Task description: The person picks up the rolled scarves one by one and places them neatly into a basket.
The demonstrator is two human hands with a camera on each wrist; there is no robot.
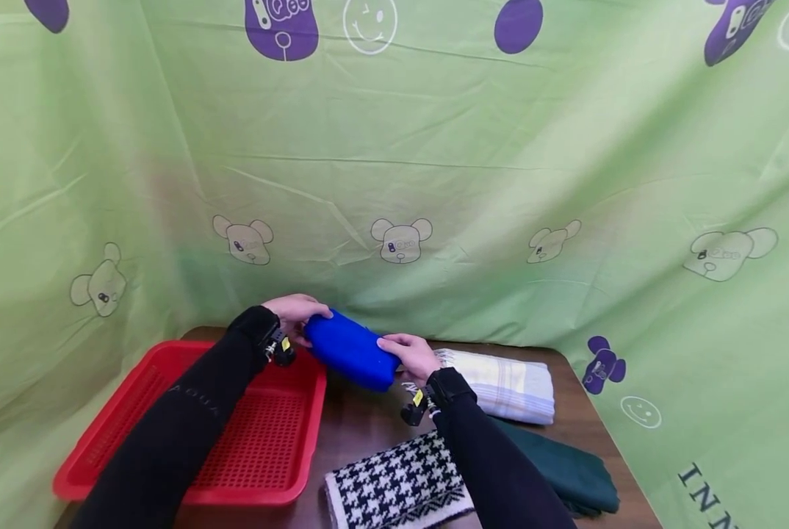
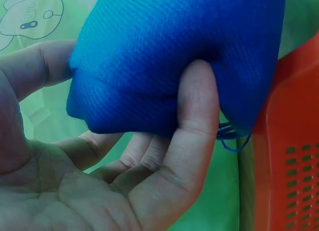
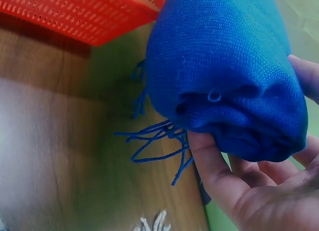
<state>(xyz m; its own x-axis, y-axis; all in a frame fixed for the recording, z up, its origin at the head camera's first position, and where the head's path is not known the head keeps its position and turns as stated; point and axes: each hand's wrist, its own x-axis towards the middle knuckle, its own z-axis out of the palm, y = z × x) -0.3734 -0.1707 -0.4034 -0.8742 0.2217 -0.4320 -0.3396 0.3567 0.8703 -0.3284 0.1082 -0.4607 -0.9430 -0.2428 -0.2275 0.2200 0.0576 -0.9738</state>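
A folded blue scarf (image 1: 351, 349) with thin tassels is held up between both hands, over the back of the table. My left hand (image 1: 297, 312) grips its left end, and in the left wrist view the thumb (image 2: 197, 101) presses into the cloth. At the opposite end my right hand (image 1: 413, 354) grips the scarf. Blue tassels (image 3: 167, 134) dangle below it in the right wrist view, which also shows the rolled layers at that end. Left of the scarf, below my left forearm, sits a red plastic basket (image 1: 315, 426).
A white plaid scarf (image 1: 507, 386) lies folded at the back right of the brown table (image 1: 348, 433). In front of it are a dark green folded cloth (image 1: 566, 470) and a black-and-white houndstooth scarf (image 1: 394, 477). A green printed curtain (image 1: 394, 147) hangs behind.
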